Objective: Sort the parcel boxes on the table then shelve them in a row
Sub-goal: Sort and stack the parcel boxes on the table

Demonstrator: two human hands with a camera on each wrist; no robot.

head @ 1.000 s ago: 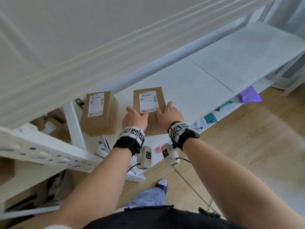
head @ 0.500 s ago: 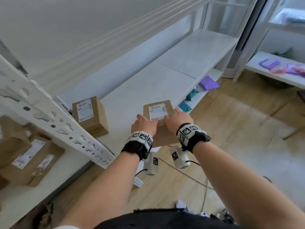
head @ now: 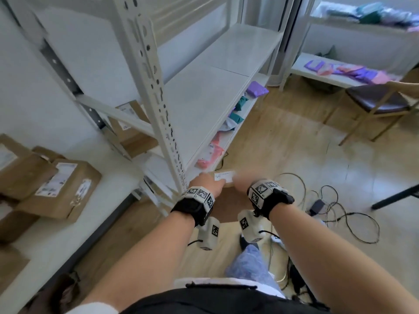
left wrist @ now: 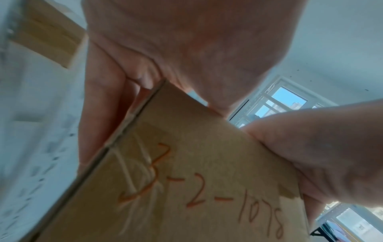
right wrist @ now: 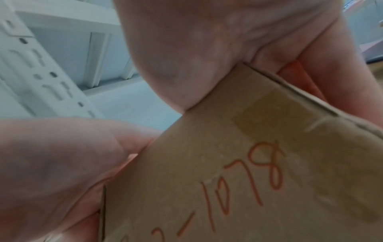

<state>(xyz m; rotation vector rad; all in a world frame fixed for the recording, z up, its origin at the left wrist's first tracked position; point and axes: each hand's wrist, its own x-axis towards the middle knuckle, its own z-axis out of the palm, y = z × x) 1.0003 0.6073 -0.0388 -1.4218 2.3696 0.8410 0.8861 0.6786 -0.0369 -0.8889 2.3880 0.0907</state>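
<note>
Gripping a small cardboard parcel box (head: 223,181) from both sides: left hand (head: 207,185) curling fingers (left wrist: 99,117) along one edge, right hand (head: 243,183) curling round the opposite edge, thumb (right wrist: 172,68) pressing its upper corner. Holding it in the air just in front of the white shelf upright (head: 158,105), clear of the shelf board (head: 204,96). Showing orange handwriting "3-2-1078" on the underside. Lying left of that upright on a white table (head: 68,234): more brown boxes (head: 61,189).
</note>
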